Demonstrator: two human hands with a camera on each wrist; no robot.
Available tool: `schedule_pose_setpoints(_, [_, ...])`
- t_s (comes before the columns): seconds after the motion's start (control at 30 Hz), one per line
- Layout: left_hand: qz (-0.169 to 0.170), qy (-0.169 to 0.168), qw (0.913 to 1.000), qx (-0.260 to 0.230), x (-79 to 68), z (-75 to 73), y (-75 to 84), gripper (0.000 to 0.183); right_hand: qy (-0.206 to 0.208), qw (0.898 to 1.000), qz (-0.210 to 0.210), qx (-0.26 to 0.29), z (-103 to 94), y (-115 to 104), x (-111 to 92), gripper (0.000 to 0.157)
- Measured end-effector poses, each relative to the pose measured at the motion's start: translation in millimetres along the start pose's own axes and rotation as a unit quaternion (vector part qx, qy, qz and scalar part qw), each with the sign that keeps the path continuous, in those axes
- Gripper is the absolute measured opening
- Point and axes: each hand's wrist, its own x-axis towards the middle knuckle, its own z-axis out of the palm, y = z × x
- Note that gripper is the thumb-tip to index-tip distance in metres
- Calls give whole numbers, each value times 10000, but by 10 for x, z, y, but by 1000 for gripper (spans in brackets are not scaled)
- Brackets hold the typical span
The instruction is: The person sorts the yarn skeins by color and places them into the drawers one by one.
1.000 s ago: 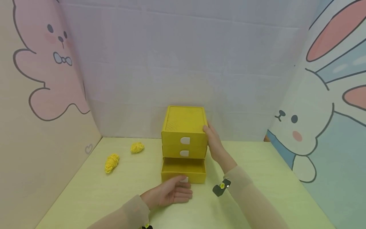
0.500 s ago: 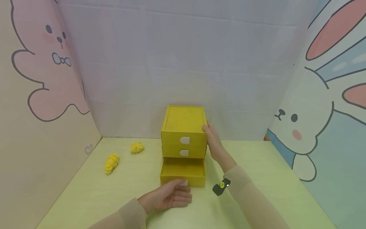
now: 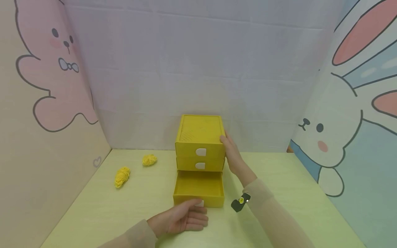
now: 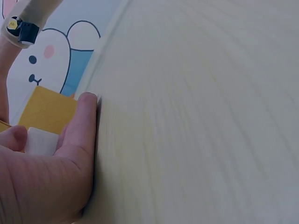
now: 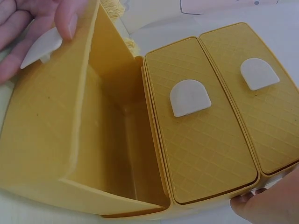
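Note:
A yellow three-drawer box [image 3: 201, 128] stands against the back wall, its two upper drawers pushed in. Its bottom drawer [image 3: 213, 202] is pulled well out, and the inside that shows holds nothing. My left hand [image 3: 181, 217] is low at the drawer front, pinching the white drawer handle [image 5: 44, 46] between thumb and fingers. In the left wrist view that handle shows between the thumb and the other fingers, with the hand's edge along the table. My right hand [image 3: 233, 156] presses flat on the box's right side, thumb at the top front corner, fingertips partly hidden behind it.
Two yellow yarn bundles lie left of the box: a longer bundle [image 3: 122, 177] nearer me and a smaller bundle [image 3: 149, 159] farther back. A white cloth wall [image 3: 198, 69] closes the back; printed side walls flank the pale table [image 3: 279, 193].
My left hand has drawn the bottom drawer farther out toward me, so more of its inside shows. The right hand and the box have stayed in place.

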Motion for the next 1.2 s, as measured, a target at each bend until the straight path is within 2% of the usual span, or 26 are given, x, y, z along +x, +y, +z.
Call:
schedule_pose_setpoints(0.2, [-76, 28, 10000, 42, -31, 3, -24, 68, -101, 9999, 7, 50, 15, -16, -17, 63])
schedule_pose_setpoints(0.63, [-166, -65, 9995, 245, -110, 36, 7, 68, -30, 10000, -6, -24, 1, 23, 18, 63])
schedule_pose_setpoints(0.8, [-371, -314, 9964, 698, -213, 20, 47, 69, -20, 10000, -27, -41, 6, 41, 15, 61])
schedule_pose_setpoints(0.87, [-425, -398, 9934, 992, -282, 22, 102, 67, -8, 10000, -25, -52, 12, 34, 10, 61])
schedule_pose_setpoints(0.97, [-322, -473, 9881, 1424, -417, 39, 263, 59, 22, 10000, 21, -53, 26, 11, -3, 62])
schedule_pose_setpoints(1.07, [32, -550, 9849, 1644, -575, 50, 486, 53, 27, 10000, 43, -31, 42, -11, -15, 62])
schedule_pose_setpoints(1.2, [592, -597, 9805, 1776, -758, -5, 794, 54, 24, 10000, 62, -42, 47, -26, -27, 64])
